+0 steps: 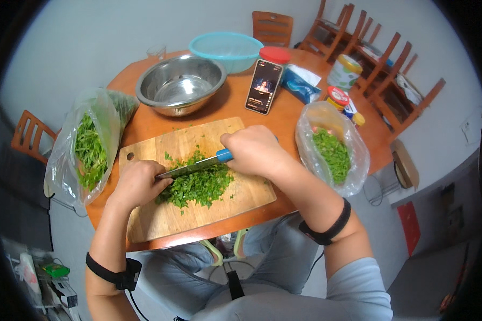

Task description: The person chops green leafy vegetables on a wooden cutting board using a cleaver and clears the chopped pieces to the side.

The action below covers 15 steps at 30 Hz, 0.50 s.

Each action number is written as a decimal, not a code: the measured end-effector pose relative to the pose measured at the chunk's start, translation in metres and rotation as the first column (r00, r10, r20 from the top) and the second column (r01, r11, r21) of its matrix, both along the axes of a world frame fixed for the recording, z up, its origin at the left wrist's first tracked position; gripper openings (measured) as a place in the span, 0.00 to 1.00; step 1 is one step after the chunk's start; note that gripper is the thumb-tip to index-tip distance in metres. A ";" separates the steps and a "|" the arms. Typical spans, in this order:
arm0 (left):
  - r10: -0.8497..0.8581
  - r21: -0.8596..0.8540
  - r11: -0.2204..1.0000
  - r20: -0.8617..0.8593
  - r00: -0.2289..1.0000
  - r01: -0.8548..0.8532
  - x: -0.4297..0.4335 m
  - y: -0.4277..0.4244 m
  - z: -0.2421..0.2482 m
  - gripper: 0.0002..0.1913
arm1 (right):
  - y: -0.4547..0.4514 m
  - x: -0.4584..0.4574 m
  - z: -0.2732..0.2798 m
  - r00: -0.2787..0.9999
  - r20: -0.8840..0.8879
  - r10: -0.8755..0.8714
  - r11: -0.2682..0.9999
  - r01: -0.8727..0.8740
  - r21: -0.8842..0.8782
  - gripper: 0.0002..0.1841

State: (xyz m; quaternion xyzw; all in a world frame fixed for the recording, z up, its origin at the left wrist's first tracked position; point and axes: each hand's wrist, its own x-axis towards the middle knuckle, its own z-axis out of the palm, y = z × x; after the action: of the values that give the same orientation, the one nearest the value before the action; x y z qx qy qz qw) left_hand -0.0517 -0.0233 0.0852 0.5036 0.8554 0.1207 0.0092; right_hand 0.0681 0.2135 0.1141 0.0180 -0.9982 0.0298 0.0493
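Note:
My right hand (251, 150) grips the blue handle of a kitchen knife (190, 168). Its blade lies across a heap of chopped leafy greens (201, 186) on a wooden cutting board (152, 222). At the tip end of the blade, my left hand (142, 182) holds on with thumb and fingers; its exact hold is partly hidden. To the left stands an open plastic bag of uncut greens (91, 150). On the right, another open plastic bag (355, 160) contains chopped greens (333, 154) with some pinkish bits behind them.
Behind the board are a stainless steel bowl (180, 86), a light blue plastic basin (225, 52) and a propped smartphone (264, 86). A tissue pack (301, 86), a red-lidded jar (337, 98) and a yellow-lidded tin (344, 72) stand at the back right of the wooden table.

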 end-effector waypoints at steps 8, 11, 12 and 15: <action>-0.034 0.084 0.996 0.093 0.995 0.027 -0.013 -0.004 -0.010 0.10 | -0.003 -0.013 0.001 0.999 0.047 0.011 0.999 -0.013 0.035 0.08; -0.056 0.012 0.998 -0.040 0.998 0.056 -0.008 0.007 -0.004 0.09 | 0.007 -0.012 -0.019 0.995 0.091 -0.036 0.999 0.039 -0.025 0.08; -0.063 0.016 0.998 -0.037 0.997 0.063 -0.003 0.015 0.002 0.09 | 0.014 -0.011 -0.031 0.994 0.081 -0.074 0.994 0.081 -0.079 0.08; -0.059 -0.178 0.984 -0.165 0.985 0.029 -0.002 0.027 0.013 0.09 | 0.017 -0.011 -0.043 0.991 0.077 -0.113 0.983 0.123 -0.139 0.07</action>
State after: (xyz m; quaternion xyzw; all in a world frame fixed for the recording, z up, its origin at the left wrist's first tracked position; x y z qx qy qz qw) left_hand -0.0533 0.0032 0.0981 0.5279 0.8491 0.0014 -0.0167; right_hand 0.0567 0.2308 0.0715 -0.0458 -0.9939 0.0991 0.0178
